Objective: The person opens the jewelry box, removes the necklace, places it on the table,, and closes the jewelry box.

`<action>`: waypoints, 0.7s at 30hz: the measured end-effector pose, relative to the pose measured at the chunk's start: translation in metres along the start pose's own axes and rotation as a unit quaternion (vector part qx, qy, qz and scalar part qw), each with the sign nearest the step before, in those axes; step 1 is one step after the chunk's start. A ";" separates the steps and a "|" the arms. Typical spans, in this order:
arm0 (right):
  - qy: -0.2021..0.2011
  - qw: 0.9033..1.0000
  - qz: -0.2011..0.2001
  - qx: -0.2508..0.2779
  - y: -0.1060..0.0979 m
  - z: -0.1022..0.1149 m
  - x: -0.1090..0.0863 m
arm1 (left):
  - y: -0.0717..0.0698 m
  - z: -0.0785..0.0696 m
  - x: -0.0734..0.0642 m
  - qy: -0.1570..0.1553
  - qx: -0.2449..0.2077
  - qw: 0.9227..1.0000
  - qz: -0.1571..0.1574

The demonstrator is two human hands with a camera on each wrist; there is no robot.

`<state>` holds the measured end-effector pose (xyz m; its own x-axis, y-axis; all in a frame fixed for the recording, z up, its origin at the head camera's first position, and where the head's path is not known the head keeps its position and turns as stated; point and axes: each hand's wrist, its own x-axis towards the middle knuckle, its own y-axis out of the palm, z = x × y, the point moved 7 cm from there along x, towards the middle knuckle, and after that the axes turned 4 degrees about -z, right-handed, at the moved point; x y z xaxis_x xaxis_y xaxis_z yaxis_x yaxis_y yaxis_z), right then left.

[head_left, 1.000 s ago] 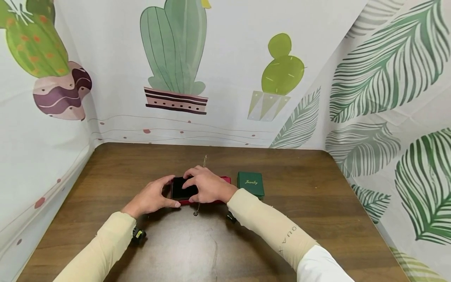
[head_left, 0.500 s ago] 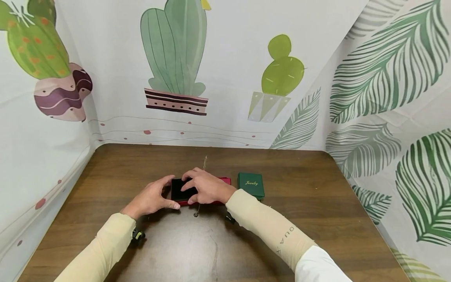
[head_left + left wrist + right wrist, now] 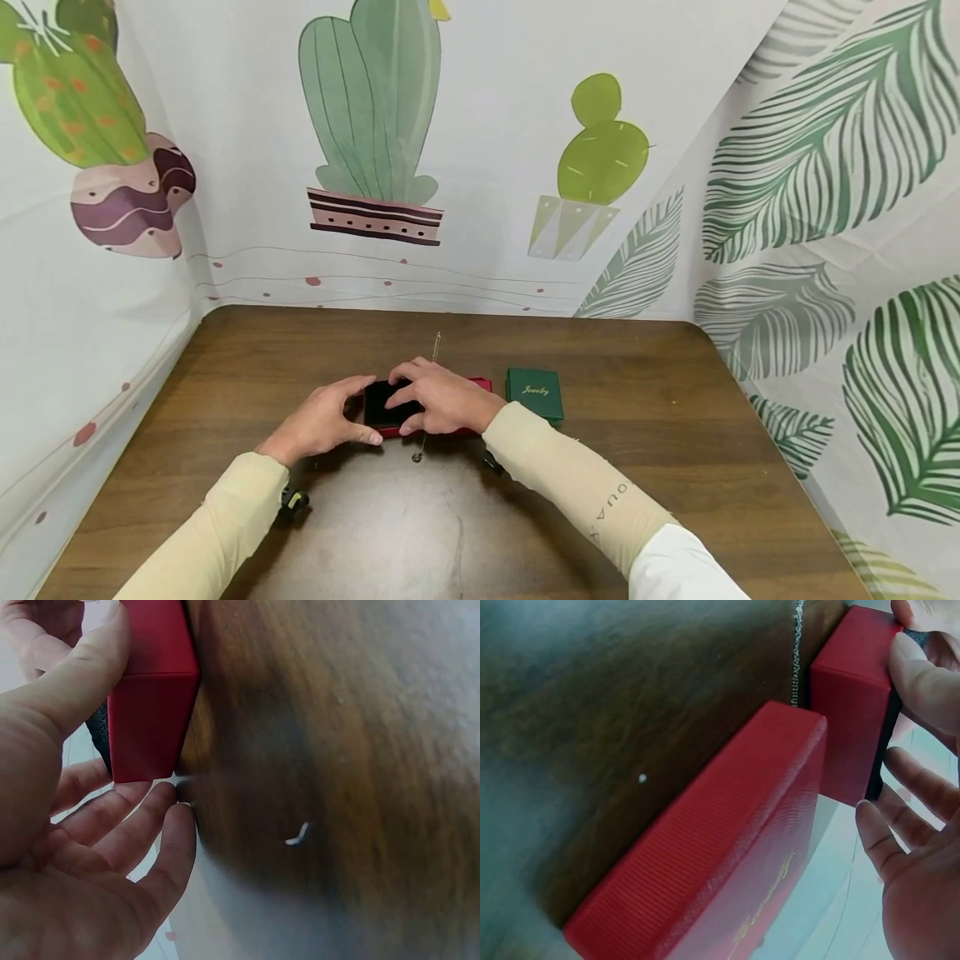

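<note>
A red jewelry box base (image 3: 150,720) with a black pad (image 3: 381,403) on top sits on the table. My left hand (image 3: 324,421) holds its left end, thumb on the near side and fingers around the far side. From the right, my right hand (image 3: 448,402) reaches over the pad, its bent fingers and thumb gripping the pad's edges. A thin chain (image 3: 437,347) runs under the right hand, with its near end (image 3: 417,457) lying on the table. Right beside the base is a red lid (image 3: 705,847) with gold lettering, mostly covered by the right hand in the head view.
A green box (image 3: 535,392) marked "Jewelry" stands to the right of the red lid. The brown wooden table (image 3: 637,375) ends at a wall hung with cactus-printed cloth (image 3: 487,150). Small white specks lie on the wood in both wrist views.
</note>
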<state>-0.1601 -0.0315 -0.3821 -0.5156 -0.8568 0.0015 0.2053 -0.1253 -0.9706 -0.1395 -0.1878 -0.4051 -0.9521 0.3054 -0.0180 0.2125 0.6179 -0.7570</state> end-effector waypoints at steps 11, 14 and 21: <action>-0.008 0.998 -0.062 -0.019 0.000 0.005 0.001 | 0.001 -0.002 0.000 0.002 0.014 1.000 0.007; -0.011 0.996 -0.072 -0.045 0.002 0.008 0.002 | 0.000 -0.003 0.000 0.003 0.017 1.000 0.005; -0.006 0.995 -0.055 -0.082 0.007 0.011 0.003 | -0.001 -0.006 0.001 0.008 0.025 1.000 0.000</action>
<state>-0.1513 -0.0402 -0.3868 -0.5176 -0.8483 0.1118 0.0095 -0.1364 -0.9906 -0.1397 -0.1835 -0.4009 -0.9484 0.3171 -0.0089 0.2015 0.5805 -0.7889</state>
